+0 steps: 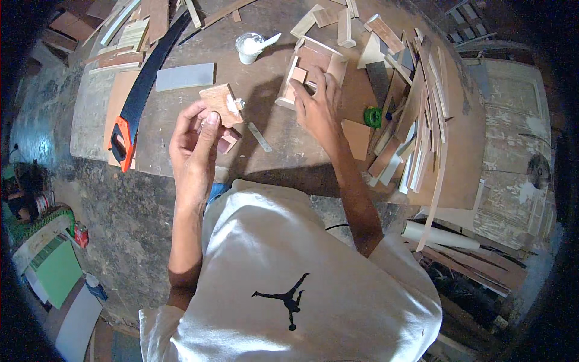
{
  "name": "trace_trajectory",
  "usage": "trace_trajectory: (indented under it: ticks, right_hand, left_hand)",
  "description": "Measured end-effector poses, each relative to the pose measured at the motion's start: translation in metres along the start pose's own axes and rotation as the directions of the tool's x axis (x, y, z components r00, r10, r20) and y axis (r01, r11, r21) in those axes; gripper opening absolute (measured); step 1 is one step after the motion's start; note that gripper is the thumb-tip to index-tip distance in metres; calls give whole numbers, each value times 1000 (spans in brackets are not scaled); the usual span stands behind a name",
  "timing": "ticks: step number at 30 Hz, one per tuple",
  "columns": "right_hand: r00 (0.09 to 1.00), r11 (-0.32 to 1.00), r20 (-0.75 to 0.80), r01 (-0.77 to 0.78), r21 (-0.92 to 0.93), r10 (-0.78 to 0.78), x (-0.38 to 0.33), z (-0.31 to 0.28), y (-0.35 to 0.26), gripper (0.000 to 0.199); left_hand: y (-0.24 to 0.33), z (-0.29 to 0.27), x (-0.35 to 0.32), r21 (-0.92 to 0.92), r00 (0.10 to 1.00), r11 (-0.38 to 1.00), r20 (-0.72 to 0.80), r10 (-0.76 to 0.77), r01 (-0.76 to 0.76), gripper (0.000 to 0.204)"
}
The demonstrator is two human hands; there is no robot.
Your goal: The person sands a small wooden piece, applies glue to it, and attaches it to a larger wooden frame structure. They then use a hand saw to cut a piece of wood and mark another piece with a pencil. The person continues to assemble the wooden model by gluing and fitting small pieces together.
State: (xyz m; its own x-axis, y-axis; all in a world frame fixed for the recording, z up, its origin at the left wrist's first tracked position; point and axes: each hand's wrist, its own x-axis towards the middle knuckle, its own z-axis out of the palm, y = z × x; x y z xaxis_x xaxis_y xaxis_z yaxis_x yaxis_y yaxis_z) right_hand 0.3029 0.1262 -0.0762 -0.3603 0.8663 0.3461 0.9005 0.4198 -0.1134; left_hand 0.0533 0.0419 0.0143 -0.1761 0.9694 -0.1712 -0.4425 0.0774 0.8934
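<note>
Raised over the near side of the table, my left hand [196, 136] is closed on a small flat wooden piece [218, 101], gripped between thumb and fingers. White paste like glue shows along its right edge. Beneath that hand, another small wood piece [228, 142] is partly hidden. My right hand [319, 111] reaches over a shallow wooden box [322, 47] with low walls. Its fingers are bent and apart, close to a small wooden block [298, 75] inside; whether they touch it is unclear. A white cup [247, 55] of white paste, with a pale spatula [270, 41], stands between the hands, farther back.
A handsaw [145, 78] with an orange handle lies at left, beside a grey board [185, 77]. A small metal ruler [259, 137] lies near the middle. At right are a green tape measure [373, 117] and a pile of wood strips [416, 114]. Offcuts [344, 29] lie behind the box.
</note>
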Motion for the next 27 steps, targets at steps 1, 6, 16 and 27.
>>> trace_trajectory:
  ticks: [1, 6, 16, 27]
  right_hand:
    - [1000, 1000, 9, 4, -13, -4, 1, -1, -1, 35]
    - [1000, 1000, 15, 25, 4, -25, 2, -1, 5, 29]
    - [951, 953, 63, 304, -10, -303, 25, -1, 30, 23]
    - [905, 905, 36, 422, 51, -424, 44, 0, 51, 23]
  left_hand:
    - [-1, -1, 0, -4, 1000, 1000, -7, -2, 2, 28]
    - [-3, -1, 1, 13, 999, 999, -25, -30, 30, 29]
    - [3, -1, 0, 62, 998, 997, -46, -51, 54, 30]
    - [-1, -8, -1, 37, 997, 998, -70, -39, 42, 31]
